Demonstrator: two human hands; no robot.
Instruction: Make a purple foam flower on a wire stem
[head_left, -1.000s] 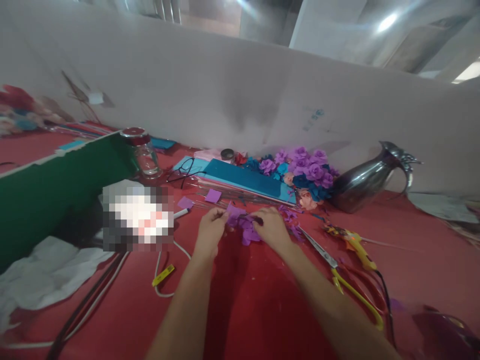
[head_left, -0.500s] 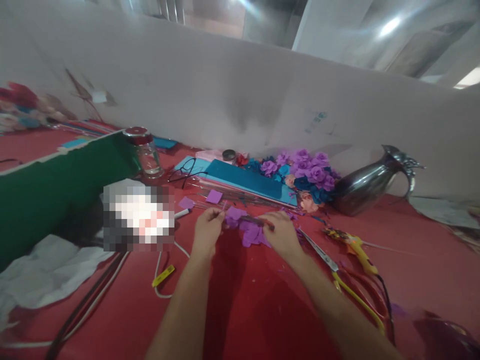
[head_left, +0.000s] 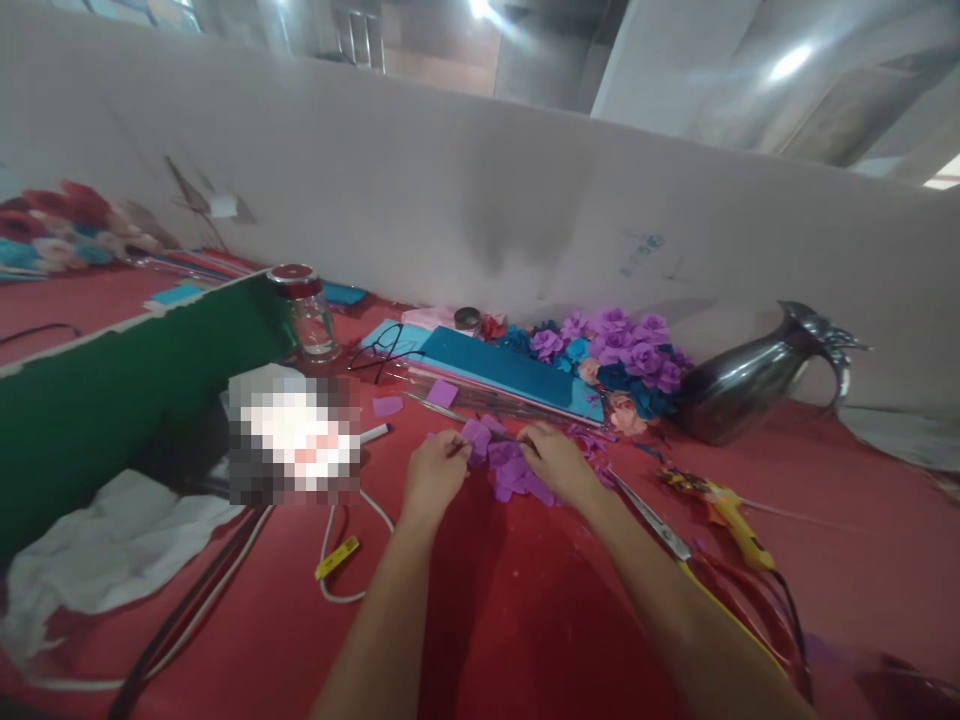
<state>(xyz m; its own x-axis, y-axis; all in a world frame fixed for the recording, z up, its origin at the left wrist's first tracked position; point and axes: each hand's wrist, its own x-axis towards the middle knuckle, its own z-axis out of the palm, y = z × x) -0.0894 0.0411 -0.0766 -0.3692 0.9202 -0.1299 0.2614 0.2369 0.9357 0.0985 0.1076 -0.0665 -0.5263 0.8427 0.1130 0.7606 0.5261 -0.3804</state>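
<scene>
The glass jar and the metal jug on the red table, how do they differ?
The glass jar is clear, with a red lid, and stands upright at the left by the green board. The metal jug is dark, shiny and opaque, has a handle, and leans at the right beside the paper flowers. Both rest on the red table.

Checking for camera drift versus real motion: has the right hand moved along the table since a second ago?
Cannot tell: right hand sits just before the blue sheet, as earlier.
</scene>
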